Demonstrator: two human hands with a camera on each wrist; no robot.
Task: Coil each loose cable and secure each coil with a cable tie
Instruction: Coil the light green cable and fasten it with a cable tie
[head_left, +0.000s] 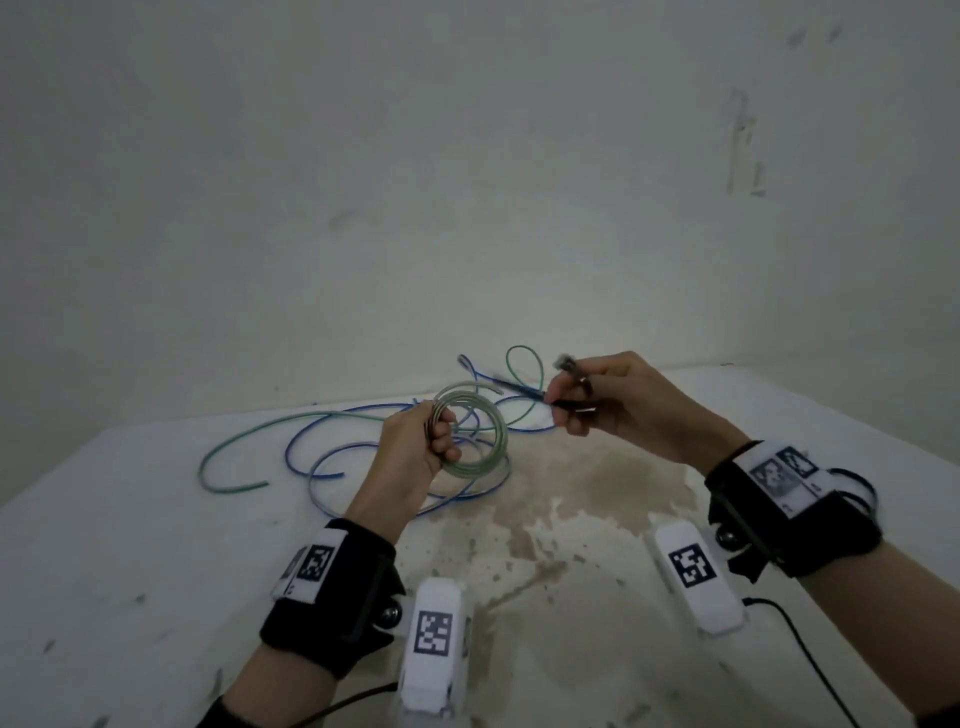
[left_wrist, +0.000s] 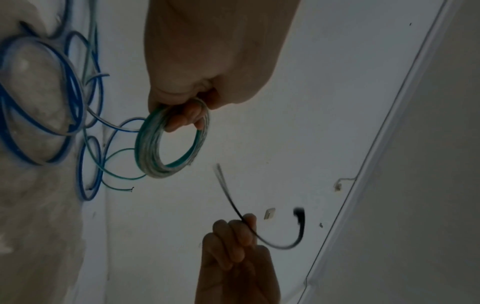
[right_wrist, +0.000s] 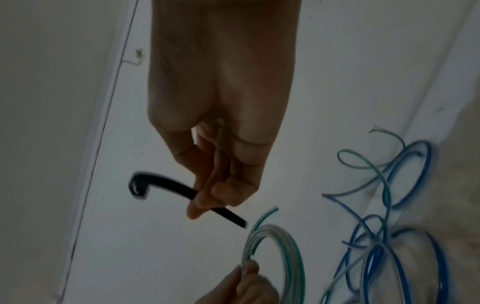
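Observation:
My left hand (head_left: 434, 441) grips a small coil of green and pale cable (head_left: 503, 431), held upright above the table. In the left wrist view the fingers (left_wrist: 182, 119) pass through the coil (left_wrist: 148, 156). My right hand (head_left: 571, 400) pinches a black cable tie (head_left: 519, 389) just right of the coil. The tie's tail points at the coil without touching it, and its head sticks out to the far side. The right wrist view shows the tie (right_wrist: 166, 183) in the fingers, its tip close to the coil (right_wrist: 293, 246).
Loose blue cables (head_left: 289, 447) and a green cable (head_left: 234, 439) lie tangled on the white table behind and left of the hands. A brown stain (head_left: 597, 493) marks the table's middle. A bare wall stands right behind the table's far edge.

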